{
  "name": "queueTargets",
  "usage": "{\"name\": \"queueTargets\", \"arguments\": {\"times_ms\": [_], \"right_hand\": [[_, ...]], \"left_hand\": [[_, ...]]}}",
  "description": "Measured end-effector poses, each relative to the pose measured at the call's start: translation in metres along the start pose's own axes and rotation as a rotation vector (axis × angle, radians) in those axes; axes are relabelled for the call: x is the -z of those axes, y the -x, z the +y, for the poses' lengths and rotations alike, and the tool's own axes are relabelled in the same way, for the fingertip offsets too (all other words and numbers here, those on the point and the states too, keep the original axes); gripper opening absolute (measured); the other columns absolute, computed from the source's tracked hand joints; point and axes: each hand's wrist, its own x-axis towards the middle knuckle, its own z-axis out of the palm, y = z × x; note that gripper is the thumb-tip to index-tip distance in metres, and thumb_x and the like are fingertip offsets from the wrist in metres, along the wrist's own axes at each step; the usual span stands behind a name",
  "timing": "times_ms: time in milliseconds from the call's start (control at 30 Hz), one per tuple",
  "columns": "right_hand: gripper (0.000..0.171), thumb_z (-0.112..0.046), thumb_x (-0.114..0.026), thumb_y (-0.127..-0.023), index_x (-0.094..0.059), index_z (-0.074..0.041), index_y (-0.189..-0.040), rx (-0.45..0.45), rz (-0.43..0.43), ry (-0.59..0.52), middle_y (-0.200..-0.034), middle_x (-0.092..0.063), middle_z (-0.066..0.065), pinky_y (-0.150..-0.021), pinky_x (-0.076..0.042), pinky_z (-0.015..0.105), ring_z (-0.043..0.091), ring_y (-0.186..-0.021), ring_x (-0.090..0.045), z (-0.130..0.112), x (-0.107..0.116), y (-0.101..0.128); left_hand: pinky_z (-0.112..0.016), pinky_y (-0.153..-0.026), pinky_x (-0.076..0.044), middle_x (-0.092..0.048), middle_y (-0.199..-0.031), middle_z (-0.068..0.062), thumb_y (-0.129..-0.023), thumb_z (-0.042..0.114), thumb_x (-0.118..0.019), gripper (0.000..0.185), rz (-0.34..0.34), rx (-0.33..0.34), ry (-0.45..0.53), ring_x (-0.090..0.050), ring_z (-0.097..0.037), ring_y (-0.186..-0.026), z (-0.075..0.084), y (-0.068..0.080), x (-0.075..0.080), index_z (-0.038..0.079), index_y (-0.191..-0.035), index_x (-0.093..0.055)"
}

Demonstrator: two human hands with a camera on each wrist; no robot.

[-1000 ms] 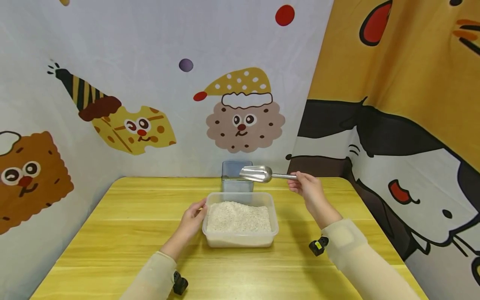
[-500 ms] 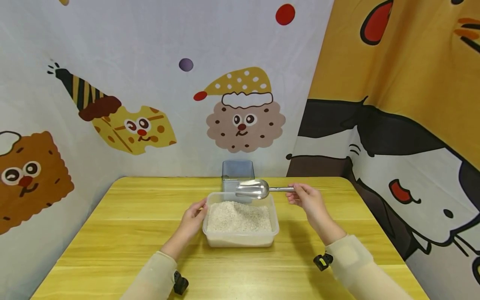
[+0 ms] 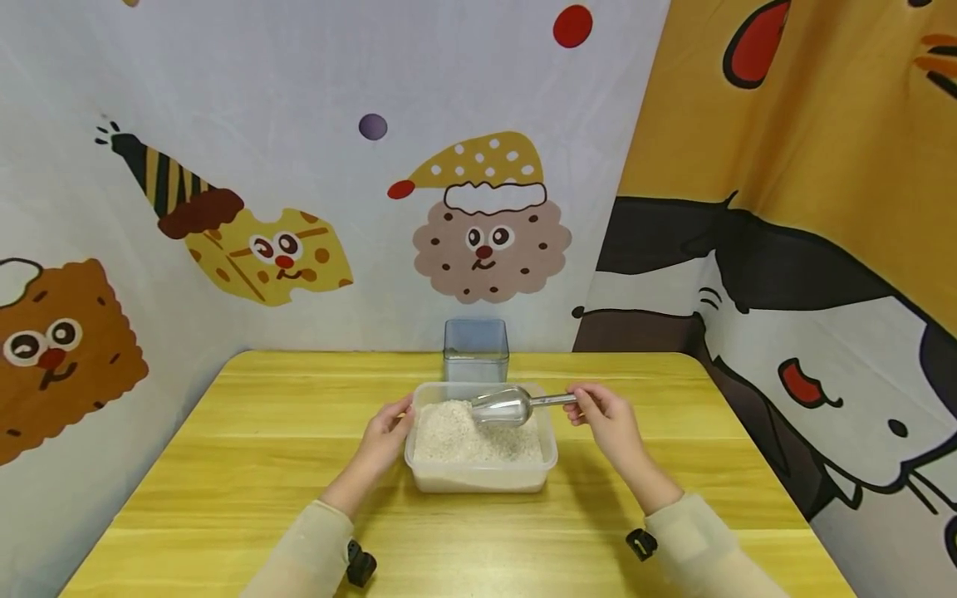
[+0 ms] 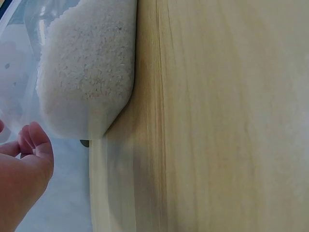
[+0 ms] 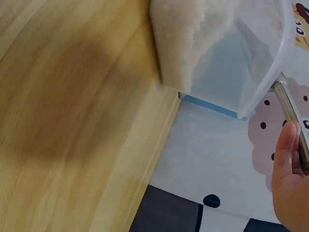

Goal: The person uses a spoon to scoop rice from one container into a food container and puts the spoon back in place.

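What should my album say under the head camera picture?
Right hand dips a metal scoop into a tub of rice; left hand steadies it.

Pretty cheerful setup: a yellow wooden table (image 3: pixel 247 465) with rounded corners, boxed in by cartoon-print cloth. The white backdrop (image 3: pixel 299 83) has cookie and cheese characters with coloured dots, and an orange curtain (image 3: pixel 807 124) with a big cat face hangs on the right.
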Motion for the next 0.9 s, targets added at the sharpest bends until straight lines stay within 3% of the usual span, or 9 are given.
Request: {"name": "queueTargets", "arguments": {"times_ms": [133, 267, 367, 500, 667, 900], "right_hand": [[0.021, -0.008, -0.051, -0.097, -0.065, 0.007, -0.103, 0.119, 0.009, 0.121, -0.082, -0.067, 0.022, -0.062, -0.055, 0.028, 0.021, -0.07, -0.065, -0.008, -0.003, 0.006], [0.016, -0.008, -0.054, -0.095, -0.068, -0.001, -0.099, 0.247, 0.012, 0.296, -0.079, -0.067, 0.009, -0.061, -0.054, 0.026, 0.015, -0.069, -0.065, 0.002, -0.005, 0.006], [0.014, -0.01, -0.056, -0.095, -0.068, -0.005, -0.098, 0.28, -0.017, 0.367, -0.079, -0.067, 0.005, -0.059, -0.053, 0.023, 0.013, -0.068, -0.063, 0.008, -0.006, 0.008], [0.017, -0.013, -0.054, -0.096, -0.068, -0.004, -0.098, 0.216, -0.056, 0.327, -0.078, -0.067, 0.009, -0.057, -0.052, 0.025, 0.02, -0.066, -0.063, 0.011, -0.005, 0.011], [0.02, -0.015, -0.053, -0.097, -0.067, -0.001, -0.098, 0.102, -0.068, 0.24, -0.076, -0.067, 0.014, -0.058, -0.053, 0.027, 0.014, -0.064, -0.062, 0.013, -0.004, 0.012], [0.025, -0.016, -0.054, -0.096, -0.066, 0.005, -0.099, -0.042, -0.082, 0.122, -0.074, -0.065, 0.017, -0.056, -0.053, 0.026, 0.012, -0.06, -0.06, 0.011, -0.008, 0.011]], "left_hand": [[-0.02, -0.078, -0.045, -0.052, -0.123, -0.016, -0.1, 0.021, -0.049, 0.045, 0.003, -0.004, -0.014, -0.051, -0.015, -0.097, -0.001, 0.001, 0.0, 0.001, -0.139, -0.045], [-0.02, -0.077, -0.045, -0.05, -0.122, -0.019, -0.1, 0.019, -0.048, 0.045, -0.015, 0.008, 0.01, -0.051, -0.019, -0.099, 0.012, 0.006, 0.001, -0.002, -0.139, -0.043], [-0.021, -0.077, -0.045, -0.049, -0.123, -0.023, -0.1, 0.016, -0.047, 0.044, -0.029, 0.02, 0.032, -0.051, -0.026, -0.104, 0.022, 0.01, 0.002, -0.003, -0.139, -0.042], [-0.019, -0.077, -0.045, -0.049, -0.125, -0.021, -0.1, 0.016, -0.048, 0.044, -0.022, 0.024, 0.036, -0.051, -0.025, -0.104, 0.016, 0.006, 0.0, -0.002, -0.139, -0.043], [-0.018, -0.078, -0.044, -0.05, -0.126, -0.017, -0.1, 0.021, -0.048, 0.044, -0.002, 0.016, 0.011, -0.05, -0.014, -0.099, 0.003, 0.001, -0.001, 0.002, -0.14, -0.044], [-0.019, -0.081, -0.044, -0.049, -0.129, -0.018, -0.1, 0.021, -0.047, 0.044, 0.0, 0.015, 0.002, -0.05, -0.013, -0.1, 0.003, 0.001, -0.001, 0.003, -0.14, -0.043]]}}
